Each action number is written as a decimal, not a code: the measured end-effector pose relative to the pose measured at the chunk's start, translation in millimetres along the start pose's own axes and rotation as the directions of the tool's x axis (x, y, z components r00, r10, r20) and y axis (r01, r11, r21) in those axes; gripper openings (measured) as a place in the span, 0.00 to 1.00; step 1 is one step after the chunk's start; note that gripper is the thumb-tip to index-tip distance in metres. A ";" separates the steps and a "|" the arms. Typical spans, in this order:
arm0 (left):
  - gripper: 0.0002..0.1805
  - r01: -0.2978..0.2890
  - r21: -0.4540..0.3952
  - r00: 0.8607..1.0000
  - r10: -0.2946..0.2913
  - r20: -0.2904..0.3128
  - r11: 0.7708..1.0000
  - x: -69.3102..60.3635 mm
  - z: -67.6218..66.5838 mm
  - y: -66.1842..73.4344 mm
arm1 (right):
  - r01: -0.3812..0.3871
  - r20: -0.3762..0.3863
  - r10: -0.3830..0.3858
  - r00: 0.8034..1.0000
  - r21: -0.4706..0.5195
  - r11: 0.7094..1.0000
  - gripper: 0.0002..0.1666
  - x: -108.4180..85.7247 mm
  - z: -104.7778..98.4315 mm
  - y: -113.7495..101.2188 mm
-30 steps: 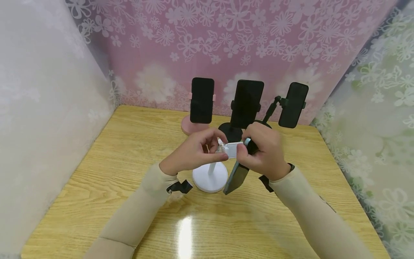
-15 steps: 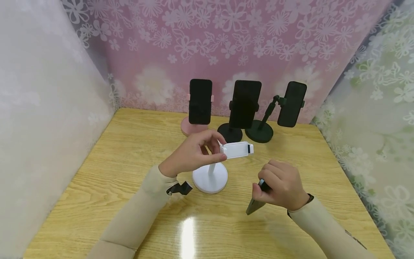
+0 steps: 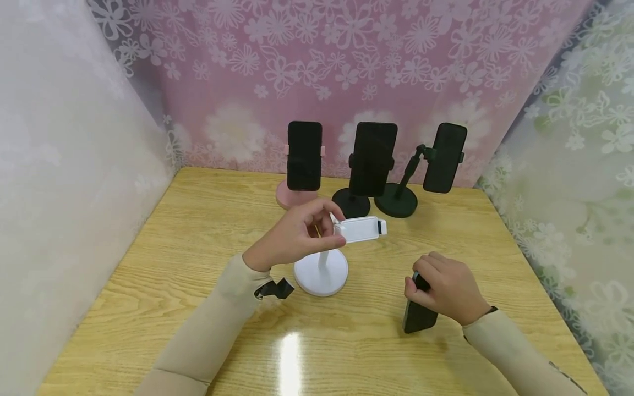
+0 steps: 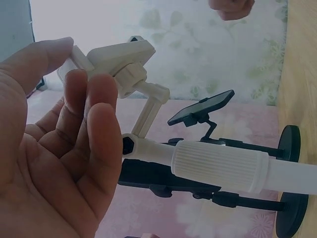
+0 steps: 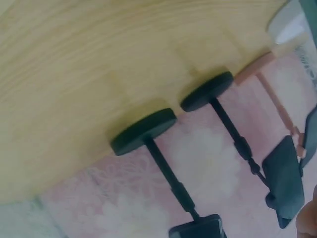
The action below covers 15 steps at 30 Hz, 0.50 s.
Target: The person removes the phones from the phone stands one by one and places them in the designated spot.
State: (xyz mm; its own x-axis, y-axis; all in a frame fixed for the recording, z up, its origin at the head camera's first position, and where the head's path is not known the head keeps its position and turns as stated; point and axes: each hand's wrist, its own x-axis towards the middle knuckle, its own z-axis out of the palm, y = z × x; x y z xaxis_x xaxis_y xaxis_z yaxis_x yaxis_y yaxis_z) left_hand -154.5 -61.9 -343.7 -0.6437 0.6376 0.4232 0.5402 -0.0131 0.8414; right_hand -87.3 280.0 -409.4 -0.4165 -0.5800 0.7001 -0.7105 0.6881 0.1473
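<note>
My left hand (image 3: 299, 234) pinches one end of the clamp (image 3: 360, 229) of a white phone stand, between thumb and fingers. The stand's round white base (image 3: 321, 278) rests on the table. In the left wrist view the clamp (image 4: 116, 55) tilts on a jointed arm above a ribbed white collar (image 4: 218, 166), and thumb and fingertips are at its end. The clamp holds no phone. To the right, my right hand (image 3: 448, 289) grips a dark smartphone (image 3: 420, 318) by its upper end, its lower end near the tabletop. Only a fingertip (image 5: 308, 218) shows in the right wrist view.
Behind stand three phone stands with phones: a pink one (image 3: 289, 197), a black one (image 3: 350, 206) and a dark green one (image 3: 396, 204). A pink floral curtain (image 3: 238, 71) backs the wooden table (image 3: 198, 220). Floral cloth (image 3: 584, 192) bounds the right side.
My right hand has drawn the smartphone away from the white clamp, moving right and towards me. The clamp's far end has come into sight. My left hand has stayed on the clamp.
</note>
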 end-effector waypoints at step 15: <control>0.17 0.003 -0.001 1.000 -0.003 0.018 1.000 0.4 -0.4 0.3 | -0.086 0.129 0.089 0.988 -0.035 0.996 0.21 -17.8 8.8 15.3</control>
State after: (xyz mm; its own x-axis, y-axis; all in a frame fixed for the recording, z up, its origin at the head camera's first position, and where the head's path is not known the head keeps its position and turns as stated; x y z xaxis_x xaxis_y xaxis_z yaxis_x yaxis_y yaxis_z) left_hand -154.8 -62.0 -343.1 -0.6354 0.6514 0.4147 0.5376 -0.0123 0.8431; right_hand -95.8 297.0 -425.8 -0.5482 -0.5677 0.6142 -0.6521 0.7499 0.1111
